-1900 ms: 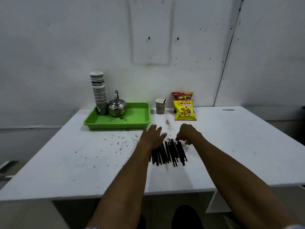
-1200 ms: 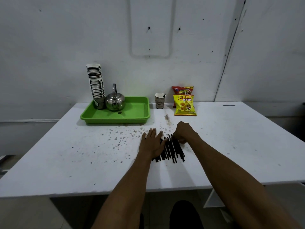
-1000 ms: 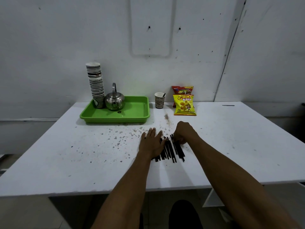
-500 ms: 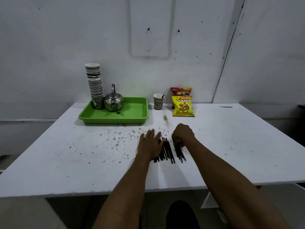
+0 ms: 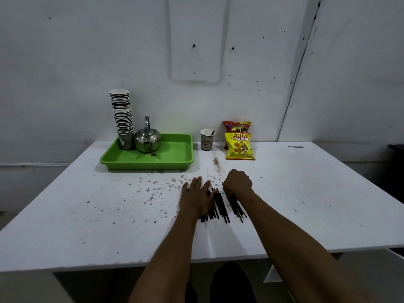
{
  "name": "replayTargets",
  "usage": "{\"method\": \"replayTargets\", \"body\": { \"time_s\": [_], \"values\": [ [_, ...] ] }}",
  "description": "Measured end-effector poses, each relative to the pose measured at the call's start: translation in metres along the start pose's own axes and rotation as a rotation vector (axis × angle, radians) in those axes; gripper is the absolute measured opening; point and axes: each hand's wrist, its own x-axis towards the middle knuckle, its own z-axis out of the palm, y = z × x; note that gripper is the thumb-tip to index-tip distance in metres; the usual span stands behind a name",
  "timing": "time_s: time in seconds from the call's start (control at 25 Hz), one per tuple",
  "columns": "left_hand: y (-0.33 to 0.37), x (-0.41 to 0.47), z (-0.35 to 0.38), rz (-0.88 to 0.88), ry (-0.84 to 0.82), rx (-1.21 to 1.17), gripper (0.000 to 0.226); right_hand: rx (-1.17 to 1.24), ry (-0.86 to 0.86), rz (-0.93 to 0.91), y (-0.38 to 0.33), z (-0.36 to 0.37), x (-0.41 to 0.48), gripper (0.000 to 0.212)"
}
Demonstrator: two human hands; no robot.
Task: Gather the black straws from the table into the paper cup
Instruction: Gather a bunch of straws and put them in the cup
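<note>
The white table (image 5: 306,193) carries a green tray (image 5: 170,159) at the back with a stack of cups (image 5: 122,119) and a metal kettle (image 5: 147,138). Two snack bags (image 5: 239,145) stand right of the paper cup (image 5: 207,139). The left hand (image 5: 195,199) lies flat, fingers spread, on the black straws (image 5: 218,206) at the table's middle. The right hand (image 5: 237,182) is curled closed around several straws.
</note>
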Motion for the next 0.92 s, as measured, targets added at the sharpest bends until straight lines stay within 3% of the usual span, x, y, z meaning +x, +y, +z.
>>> {"method": "replayTargets", "body": {
  "time_s": [0.52, 0.68, 0.84, 0.92],
  "values": [
    [-0.001, 0.001, 0.001, -0.011, -0.009, -0.022, 0.062, -0.103, 0.029, -0.037, -0.006, 0.003, -0.002, 0.026],
    [-0.001, 0.0, 0.001, -0.007, -0.007, -0.025, 0.063, -0.098, -0.006, -0.029, -0.003, 0.002, 0.005, 0.009],
    [-0.001, 0.0, 0.0, -0.007, 0.003, -0.028, 0.063, -0.027, -0.024, -0.055, 0.003, -0.007, 0.015, 0.033],
    [-0.001, -0.001, -0.001, -0.004, -0.002, -0.03, 0.062, 0.039, 0.012, -0.066, 0.007, -0.01, 0.024, 0.034]
  ]
}}
